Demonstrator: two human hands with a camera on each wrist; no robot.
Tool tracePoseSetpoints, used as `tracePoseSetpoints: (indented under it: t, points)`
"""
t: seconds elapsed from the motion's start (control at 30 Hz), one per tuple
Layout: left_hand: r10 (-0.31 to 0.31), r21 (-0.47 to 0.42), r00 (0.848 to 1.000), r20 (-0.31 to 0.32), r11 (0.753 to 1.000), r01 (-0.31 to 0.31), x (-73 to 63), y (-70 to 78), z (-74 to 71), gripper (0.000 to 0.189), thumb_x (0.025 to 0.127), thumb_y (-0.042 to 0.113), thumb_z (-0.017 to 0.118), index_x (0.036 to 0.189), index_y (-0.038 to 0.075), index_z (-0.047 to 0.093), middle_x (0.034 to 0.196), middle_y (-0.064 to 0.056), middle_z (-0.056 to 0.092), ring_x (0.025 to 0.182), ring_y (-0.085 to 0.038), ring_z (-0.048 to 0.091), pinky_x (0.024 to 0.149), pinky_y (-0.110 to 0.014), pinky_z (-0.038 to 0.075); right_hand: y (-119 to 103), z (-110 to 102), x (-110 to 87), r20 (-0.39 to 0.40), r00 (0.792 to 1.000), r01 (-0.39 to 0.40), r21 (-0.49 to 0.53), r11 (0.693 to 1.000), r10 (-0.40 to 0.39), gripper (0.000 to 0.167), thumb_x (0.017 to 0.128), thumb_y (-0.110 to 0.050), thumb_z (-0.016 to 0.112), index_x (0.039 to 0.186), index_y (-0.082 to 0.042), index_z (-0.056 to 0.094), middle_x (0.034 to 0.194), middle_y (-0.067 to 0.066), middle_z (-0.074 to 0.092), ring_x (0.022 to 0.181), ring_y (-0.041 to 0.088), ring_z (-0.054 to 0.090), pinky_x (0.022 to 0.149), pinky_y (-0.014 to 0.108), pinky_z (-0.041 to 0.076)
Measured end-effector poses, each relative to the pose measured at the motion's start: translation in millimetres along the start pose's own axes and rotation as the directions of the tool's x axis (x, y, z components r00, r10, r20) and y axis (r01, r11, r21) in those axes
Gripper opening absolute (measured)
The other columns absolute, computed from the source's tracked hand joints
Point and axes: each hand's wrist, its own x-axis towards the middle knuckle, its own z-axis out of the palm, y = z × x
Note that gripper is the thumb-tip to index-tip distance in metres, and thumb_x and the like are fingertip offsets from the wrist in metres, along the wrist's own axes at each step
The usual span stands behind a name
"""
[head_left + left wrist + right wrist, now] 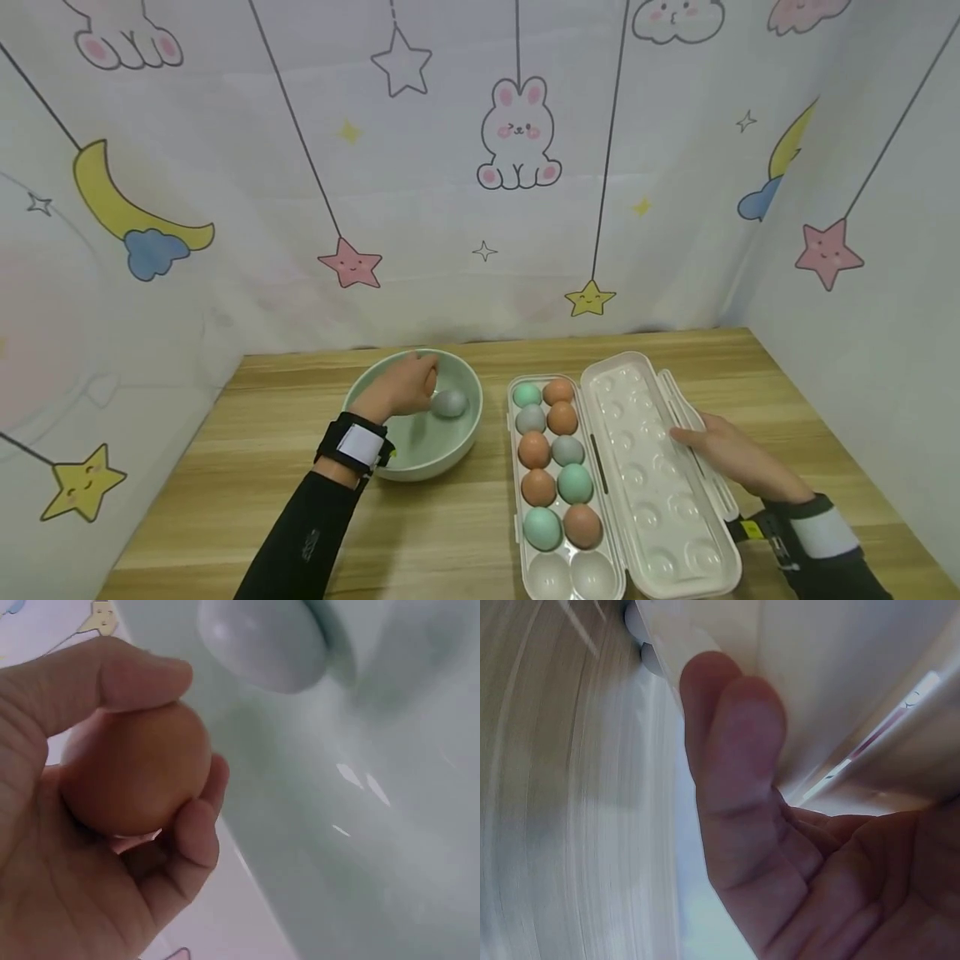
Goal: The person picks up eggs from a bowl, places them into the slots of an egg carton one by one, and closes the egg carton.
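In the left wrist view, a brown egg (139, 769) sits between the thumb and curled fingers of my left hand (401, 387). That hand is over the pale green bowl (420, 472), and a pale grey egg (449, 403) lies inside the bowl beside it. An opened egg box (517, 500) stands to the right, holding brown, green and grey eggs in two rows; its two nearest hollows hold no egg. My right hand (738, 454) grips the outer edge of the box's lid (645, 467), thumb on top and fingers beneath.
The wooden table (262, 433) carries the bowl and the box. A printed cloth (420, 192) hangs behind the table, with more cloth at both sides. The lid lies opened out to the right of the egg rows.
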Motion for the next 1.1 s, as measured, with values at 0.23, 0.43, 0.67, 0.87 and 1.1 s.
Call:
tracePoseSetpoints:
  t: [0.23, 0.43, 0.67, 0.87, 1.1]
  points:
    - [0.143, -0.019, 0.989, -0.025, 0.989, -0.143, -6.0, 21.3, -7.5, 0.039, 0.075, 0.005, 0.070, 0.109, 0.004, 0.052, 0.083, -0.002, 0.051, 0.075, -0.017, 0.049, 0.070, -0.033, 0.043, 3, 0, 0.9, -0.011, 1.000, 0.002, 0.000, 1.000, -0.002, 0.063, 0.100, -0.019, 0.042, 0.144, 0.013, 0.010, 0.094, 0.017, 0.060, 0.077, 0.029, 0.065, 0.061, 0.043, 0.054]
    - [0.187, 0.005, 0.982, -0.036, 0.982, -0.187, -11.8, 37.3, -12.5, 0.044, 0.075, 0.007, 0.071, 0.115, 0.004, 0.053, 0.089, -0.002, 0.050, 0.079, -0.017, 0.050, 0.071, -0.033, 0.044, 4, 0, 1.1, -0.015, 1.000, 0.008, -0.002, 1.000, -0.008, 0.063, 0.100, -0.019, 0.043, 0.144, 0.014, 0.012, 0.096, 0.018, 0.060, 0.078, 0.029, 0.065, 0.061, 0.043, 0.054]
    - [0.307, 0.093, 0.950, -0.054, 0.949, -0.302, -22.7, 58.0, -10.7, 0.036, 0.077, 0.007, 0.071, 0.110, 0.008, 0.057, 0.078, 0.004, 0.047, 0.069, -0.012, 0.047, 0.065, -0.027, 0.044, 3, 0, 0.4, -0.016, 1.000, 0.016, -0.004, 1.000, -0.016, 0.063, 0.100, -0.019, 0.044, 0.144, 0.014, 0.012, 0.097, 0.019, 0.060, 0.078, 0.030, 0.065, 0.061, 0.042, 0.054]
    - [0.386, 0.087, 0.922, -0.043, 0.920, -0.381, -32.6, 82.4, -3.3, 0.034, 0.077, 0.008, 0.070, 0.108, 0.011, 0.056, 0.083, 0.005, 0.046, 0.072, -0.012, 0.047, 0.066, -0.026, 0.044, 3, 0, 0.2, -0.013, 1.000, 0.024, 0.011, 1.000, -0.024, 0.063, 0.100, -0.018, 0.043, 0.144, 0.014, 0.011, 0.099, 0.020, 0.060, 0.079, 0.030, 0.065, 0.062, 0.043, 0.054]
    - [0.506, 0.098, 0.860, -0.064, 0.861, -0.499, -43.1, 104.2, 19.1, 0.030, 0.080, 0.009, 0.069, 0.105, 0.015, 0.054, 0.081, 0.006, 0.042, 0.067, -0.008, 0.043, 0.058, -0.019, 0.037, 3, 0, 0.2, -0.005, 1.000, 0.023, 0.016, 1.000, -0.023, 0.062, 0.100, -0.018, 0.042, 0.143, 0.014, 0.012, 0.097, 0.019, 0.060, 0.078, 0.030, 0.065, 0.062, 0.043, 0.054]
